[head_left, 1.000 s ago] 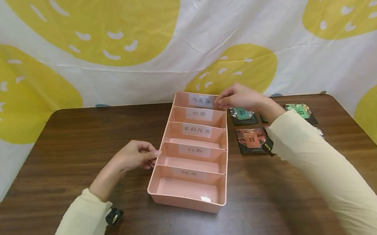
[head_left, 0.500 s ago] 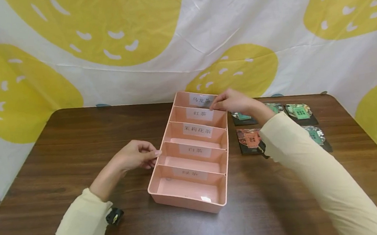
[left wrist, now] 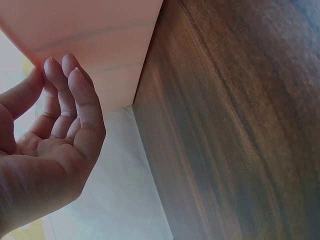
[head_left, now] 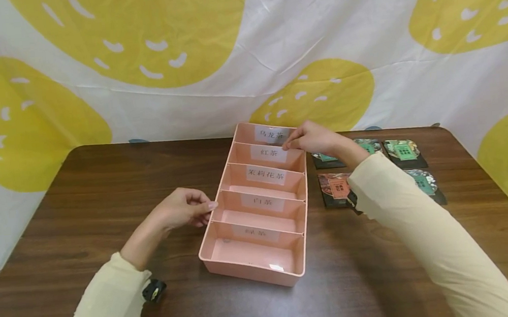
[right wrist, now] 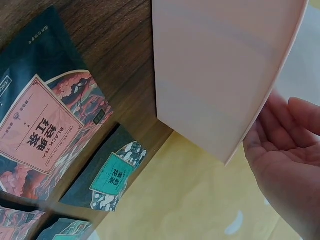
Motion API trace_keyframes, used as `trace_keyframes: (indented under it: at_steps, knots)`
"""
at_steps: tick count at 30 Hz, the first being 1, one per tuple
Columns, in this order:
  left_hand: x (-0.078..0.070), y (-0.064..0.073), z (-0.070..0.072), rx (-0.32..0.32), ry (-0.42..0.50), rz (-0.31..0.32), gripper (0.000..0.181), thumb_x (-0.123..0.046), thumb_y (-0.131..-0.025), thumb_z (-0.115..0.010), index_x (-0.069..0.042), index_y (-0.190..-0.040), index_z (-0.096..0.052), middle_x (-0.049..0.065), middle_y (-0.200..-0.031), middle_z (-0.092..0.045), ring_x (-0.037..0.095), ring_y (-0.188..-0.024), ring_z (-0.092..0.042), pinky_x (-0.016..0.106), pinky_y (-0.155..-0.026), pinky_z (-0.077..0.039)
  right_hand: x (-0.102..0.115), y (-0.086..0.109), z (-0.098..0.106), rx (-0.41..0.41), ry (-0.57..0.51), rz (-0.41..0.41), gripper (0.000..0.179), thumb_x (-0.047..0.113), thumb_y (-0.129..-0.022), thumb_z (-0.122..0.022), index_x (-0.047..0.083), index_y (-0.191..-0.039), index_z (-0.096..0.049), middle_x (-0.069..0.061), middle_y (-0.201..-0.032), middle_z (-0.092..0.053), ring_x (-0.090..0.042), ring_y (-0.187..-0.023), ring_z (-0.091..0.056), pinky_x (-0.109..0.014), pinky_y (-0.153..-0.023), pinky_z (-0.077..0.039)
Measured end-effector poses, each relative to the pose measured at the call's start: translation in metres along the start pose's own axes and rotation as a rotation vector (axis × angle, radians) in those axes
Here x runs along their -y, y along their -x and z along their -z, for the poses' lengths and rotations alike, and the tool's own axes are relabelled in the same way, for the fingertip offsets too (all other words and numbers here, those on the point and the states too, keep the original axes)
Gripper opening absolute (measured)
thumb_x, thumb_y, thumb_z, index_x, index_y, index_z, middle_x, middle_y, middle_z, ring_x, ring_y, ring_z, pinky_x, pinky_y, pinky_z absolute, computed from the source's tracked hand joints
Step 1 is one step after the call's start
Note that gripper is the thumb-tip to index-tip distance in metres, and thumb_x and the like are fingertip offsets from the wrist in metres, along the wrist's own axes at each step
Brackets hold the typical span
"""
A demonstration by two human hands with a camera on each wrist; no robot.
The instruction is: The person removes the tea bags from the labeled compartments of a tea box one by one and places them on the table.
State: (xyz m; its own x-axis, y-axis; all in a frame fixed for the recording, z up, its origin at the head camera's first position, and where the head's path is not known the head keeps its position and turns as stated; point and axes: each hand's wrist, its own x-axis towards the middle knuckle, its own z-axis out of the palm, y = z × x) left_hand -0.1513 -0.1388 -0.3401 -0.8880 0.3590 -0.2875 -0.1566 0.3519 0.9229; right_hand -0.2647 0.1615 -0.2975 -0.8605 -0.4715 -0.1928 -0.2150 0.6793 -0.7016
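A pink storage box (head_left: pixel 255 276) with several compartments and white labels lies lengthwise on the table. My left hand (head_left: pixel 186 209) pinches its left rim, thumb on top and other fingers bent against the outer wall; the left wrist view shows the left hand (left wrist: pixel 62 120) at that edge. My right hand (head_left: pixel 314 137) reaches over the right rim near the back. Its thumb and finger pinch the top edge of a divider (head_left: pixel 239 153), at the corner of its label (head_left: pixel 268 153). In the right wrist view the right hand's (right wrist: pixel 285 145) fingertips are hidden behind the box wall (right wrist: pixel 215 65).
Right of the box lie several flat tea packets, among them a red black-tea packet (head_left: pixel 336 186) and green-labelled packets (head_left: pixel 404 151). The right forearm overlaps some of them. A patterned cloth (head_left: pixel 176 115) hangs behind the brown wooden table (head_left: pixel 115 192).
My right hand has shifted slightly left along the divider, from the box's right rim to the label's corner. My left hand and the box have stayed in place.
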Motion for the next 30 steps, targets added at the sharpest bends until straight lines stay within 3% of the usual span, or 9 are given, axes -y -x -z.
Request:
trace_keyframes:
  at_steps: [17, 30]
  knots:
    - [-0.001, 0.000, -0.001, -0.001, 0.007, 0.005, 0.016, -0.005, -0.090, -0.056, 0.010, -0.085, -0.057, 0.002, -0.062, -0.057, 0.011, -0.059, -0.056, 0.030, -0.059, -0.052, 0.001, 0.002, 0.001, 0.030, 0.051, -0.011, 0.025, 0.001, -0.092, -0.046, -0.012, -0.106, -0.061, -0.025, -0.112, -0.058, -0.035, -0.112, -0.049, -0.045, -0.096, -0.037]
    - [0.001, -0.001, -0.002, -0.005, -0.006, 0.014, 0.019, -0.006, -0.090, -0.056, 0.013, -0.088, -0.056, 0.004, -0.063, -0.058, 0.012, -0.060, -0.055, 0.031, -0.060, -0.052, 0.003, 0.010, 0.002, -0.001, -0.012, -0.036, 0.025, 0.000, -0.091, -0.046, -0.012, -0.105, -0.062, -0.025, -0.110, -0.059, -0.034, -0.110, -0.050, -0.046, -0.095, -0.037]
